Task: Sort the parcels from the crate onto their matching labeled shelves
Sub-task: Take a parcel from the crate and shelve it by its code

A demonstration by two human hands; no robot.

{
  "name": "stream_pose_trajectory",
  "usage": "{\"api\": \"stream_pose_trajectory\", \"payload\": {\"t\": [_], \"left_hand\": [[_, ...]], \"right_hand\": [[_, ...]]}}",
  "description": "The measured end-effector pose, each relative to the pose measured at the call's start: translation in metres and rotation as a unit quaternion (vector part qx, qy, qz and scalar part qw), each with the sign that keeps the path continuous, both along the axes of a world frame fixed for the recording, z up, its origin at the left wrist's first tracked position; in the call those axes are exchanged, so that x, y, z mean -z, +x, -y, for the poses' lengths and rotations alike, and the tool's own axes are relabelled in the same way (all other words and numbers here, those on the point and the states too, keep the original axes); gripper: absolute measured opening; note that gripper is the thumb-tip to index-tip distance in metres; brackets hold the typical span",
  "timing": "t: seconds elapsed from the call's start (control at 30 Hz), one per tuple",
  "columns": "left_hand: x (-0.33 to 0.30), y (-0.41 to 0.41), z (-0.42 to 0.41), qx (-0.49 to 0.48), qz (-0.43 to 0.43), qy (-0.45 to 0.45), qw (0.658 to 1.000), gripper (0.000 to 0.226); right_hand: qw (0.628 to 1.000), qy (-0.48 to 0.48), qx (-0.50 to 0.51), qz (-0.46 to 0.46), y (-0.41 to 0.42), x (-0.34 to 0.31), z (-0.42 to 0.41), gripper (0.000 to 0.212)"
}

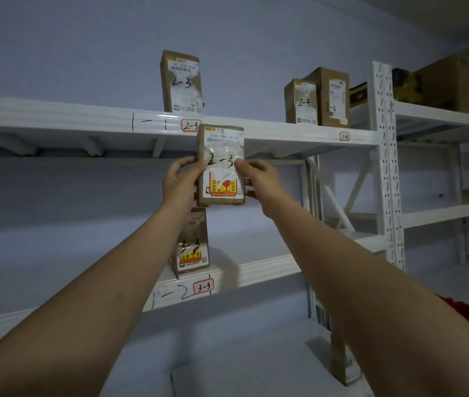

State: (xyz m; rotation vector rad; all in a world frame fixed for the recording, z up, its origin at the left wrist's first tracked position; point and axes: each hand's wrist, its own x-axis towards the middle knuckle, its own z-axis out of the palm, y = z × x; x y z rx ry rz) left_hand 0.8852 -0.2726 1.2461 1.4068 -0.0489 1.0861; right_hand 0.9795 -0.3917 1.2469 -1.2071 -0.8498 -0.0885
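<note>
Left hand [179, 181] and right hand [256, 179] both grip an upright brown cardboard parcel marked 2-3 [221, 164], raised just below the white metal shelf's red-bordered 2-3 label [190, 125].

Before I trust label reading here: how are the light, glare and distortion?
Head view: dim, bluish light; glare on the tape over the held parcel slightly washes its "2-3"; wide-angle bending curves the upper shelf; the left hand and right hand look sharp.

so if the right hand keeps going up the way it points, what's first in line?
Probably the front edge of the upper shelf: the right hand holds the parcel marked 2-3 just below it. Depth is unclear, so it may pass in front.
</note>
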Motion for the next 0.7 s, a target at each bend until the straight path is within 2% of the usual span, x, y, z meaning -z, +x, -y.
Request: {"api": "stream_pose_trajectory", "payload": {"t": [0.07,0.2,0.43,0.6,0.7], "left_hand": [[-0.014,-0.002,-0.005,-0.022,0.027,-0.007,0.999,0.015],[-0.059,-0.018,-0.011,-0.083,0.09,0.0,0.992,0.015],[-0.139,-0.054,-0.043,-0.159,0.161,0.068,0.972,0.01],[-0.175,-0.062,-0.077,-0.177,0.139,0.124,0.966,0.002],[-0.184,-0.06,-0.093,-0.214,0.108,0.161,0.957,0.02]], "right_hand": [[1.0,-0.004,-0.021,0.021,0.003,-0.013,-0.009,0.031],[0.996,0.034,-0.047,0.07,-0.008,-0.054,-0.026,0.026],[0.986,0.084,-0.074,0.123,-0.037,-0.134,-0.072,0.018],[0.98,0.111,-0.059,0.152,-0.044,-0.176,-0.112,0.023],[0.981,0.113,-0.023,0.155,-0.04,-0.19,-0.134,0.022]]}}
